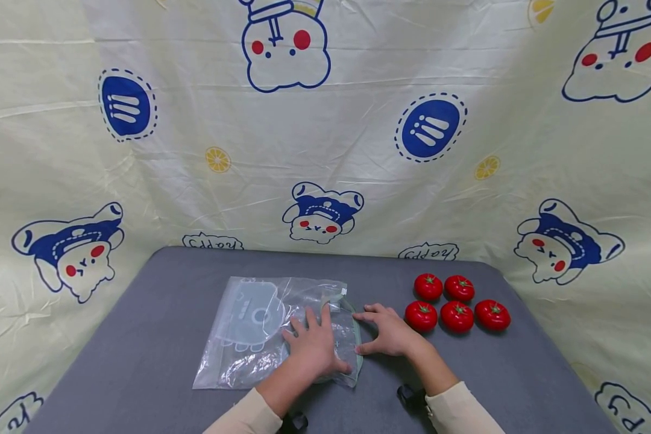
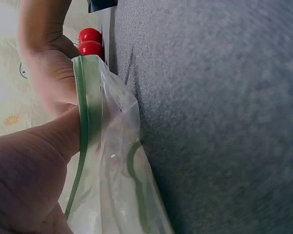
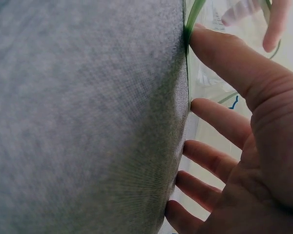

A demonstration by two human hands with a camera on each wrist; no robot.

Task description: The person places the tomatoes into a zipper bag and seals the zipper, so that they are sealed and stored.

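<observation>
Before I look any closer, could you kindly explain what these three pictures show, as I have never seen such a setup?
No machine is at work here: these are a person's bare left hand and right hand. The wide picture comes from a camera worn on the head, looking forward and down; the other two come from wrist cameras, each watching its own hand. On the grey table lie a clear plastic bag and five red tomatoes. The left hand is spread at the bag, and the right hand is at its green edge, thumb and fingers apart. Neither clearly grips anything.
</observation>
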